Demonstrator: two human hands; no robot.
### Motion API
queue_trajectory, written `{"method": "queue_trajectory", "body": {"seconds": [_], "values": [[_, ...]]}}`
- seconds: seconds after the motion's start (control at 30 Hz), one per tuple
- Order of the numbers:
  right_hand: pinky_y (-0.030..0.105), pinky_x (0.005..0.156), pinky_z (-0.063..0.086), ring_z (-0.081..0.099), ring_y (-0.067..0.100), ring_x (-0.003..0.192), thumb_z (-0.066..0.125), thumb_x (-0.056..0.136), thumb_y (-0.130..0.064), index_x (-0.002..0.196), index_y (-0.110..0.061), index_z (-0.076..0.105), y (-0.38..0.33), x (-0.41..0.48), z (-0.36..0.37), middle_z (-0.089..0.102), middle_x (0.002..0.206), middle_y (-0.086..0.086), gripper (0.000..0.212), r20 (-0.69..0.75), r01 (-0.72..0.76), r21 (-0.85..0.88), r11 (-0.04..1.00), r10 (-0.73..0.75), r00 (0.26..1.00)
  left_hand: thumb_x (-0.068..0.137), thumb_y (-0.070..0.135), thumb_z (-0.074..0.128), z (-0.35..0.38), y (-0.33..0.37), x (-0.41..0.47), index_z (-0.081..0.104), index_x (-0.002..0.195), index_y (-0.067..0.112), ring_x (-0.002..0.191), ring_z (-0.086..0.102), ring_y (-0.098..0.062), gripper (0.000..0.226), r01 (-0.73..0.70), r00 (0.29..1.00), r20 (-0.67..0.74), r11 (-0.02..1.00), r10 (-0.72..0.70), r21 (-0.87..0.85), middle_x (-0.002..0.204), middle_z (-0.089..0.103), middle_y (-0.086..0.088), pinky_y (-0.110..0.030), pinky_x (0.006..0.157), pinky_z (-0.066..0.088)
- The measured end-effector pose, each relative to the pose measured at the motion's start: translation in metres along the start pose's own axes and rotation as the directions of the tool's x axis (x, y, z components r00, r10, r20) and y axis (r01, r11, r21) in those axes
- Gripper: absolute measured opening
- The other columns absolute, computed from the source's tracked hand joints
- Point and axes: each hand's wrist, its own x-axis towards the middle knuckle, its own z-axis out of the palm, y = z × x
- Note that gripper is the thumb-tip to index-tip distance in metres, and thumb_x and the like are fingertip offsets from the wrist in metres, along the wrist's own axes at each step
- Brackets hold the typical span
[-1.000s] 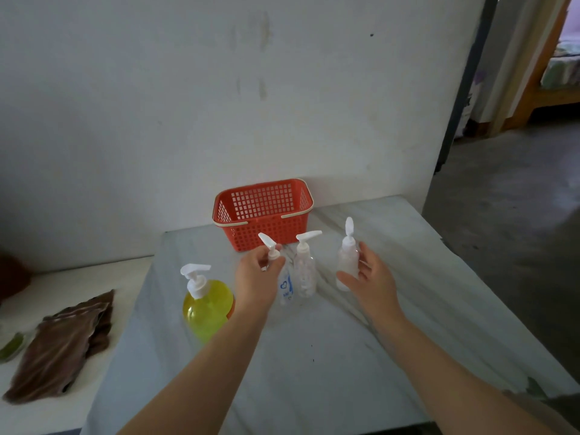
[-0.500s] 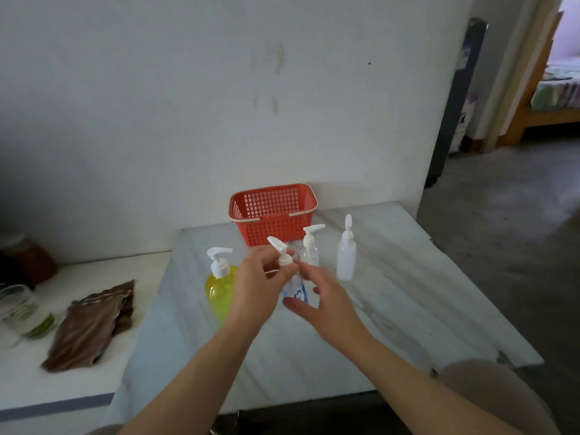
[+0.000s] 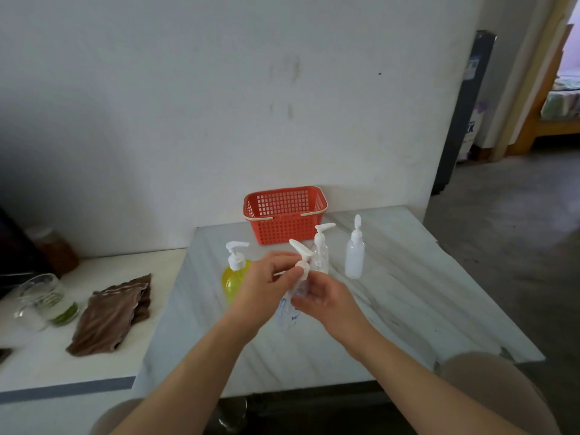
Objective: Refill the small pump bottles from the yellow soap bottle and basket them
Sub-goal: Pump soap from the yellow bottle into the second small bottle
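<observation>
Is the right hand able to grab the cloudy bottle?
Probably yes, once it lets go: the right hand holds a small bottle, but the cloudy bottle stands close by with nothing between.

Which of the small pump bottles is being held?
The blue-printed bottle nearest the person: left hand on its pump, right hand round its body. The other two stand untouched.

We see glossy clear plastic in the small bottle (image 3: 290,309) between our left hand (image 3: 262,287) and right hand (image 3: 326,301); leftward the yellow soap bottle (image 3: 232,279) gleams translucent; beyond, the basket (image 3: 284,227) is matt plastic lattice
</observation>
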Motion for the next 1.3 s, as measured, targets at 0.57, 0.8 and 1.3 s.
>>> {"method": "queue_trajectory", "body": {"seconds": [0.57,0.8,1.3], "values": [[0.034,0.092,0.055,0.069,0.005,0.097,0.076,0.08,-0.024,0.115,-0.022,0.069,-0.008,-0.011,0.012,0.074,0.102,-0.01,0.036,-0.073,0.047,-0.083,0.995,-0.053,0.996,0.073,0.012,0.078,0.012,0.006,-0.015,0.059,0.085,0.015,0.066,0.064,0.002,0.023,0.025,0.96,-0.275,0.993,-0.057,-0.117,0.076,0.067,0.005,-0.011,0.058,0.05],[0.025,0.09,0.054,0.069,0.004,0.095,0.072,0.083,-0.013,0.106,-0.041,0.064,-0.01,-0.015,0.005,0.074,0.098,-0.013,0.037,-0.092,0.095,-0.108,0.99,-0.105,0.99,0.088,0.014,0.062,-0.003,0.004,-0.02,0.069,0.109,0.02,0.102,0.064,-0.004,0.024,-0.017,1.0,-0.027,0.989,0.013,-0.146,0.107,0.07,0.013,-0.016,0.081,0.052],[0.016,0.089,0.052,0.067,-0.001,0.099,0.072,0.084,-0.02,0.114,-0.035,0.062,-0.01,-0.018,0.006,0.071,0.107,-0.014,0.036,-0.041,0.085,-0.159,0.984,-0.093,0.995,0.078,0.006,0.072,-0.008,-0.001,-0.016,0.059,0.113,0.016,0.102,0.067,-0.013,0.038,0.044,0.999,-0.017,0.956,-0.051,-0.29,0.106,0.071,-0.001,-0.028,0.083,0.055]]}}
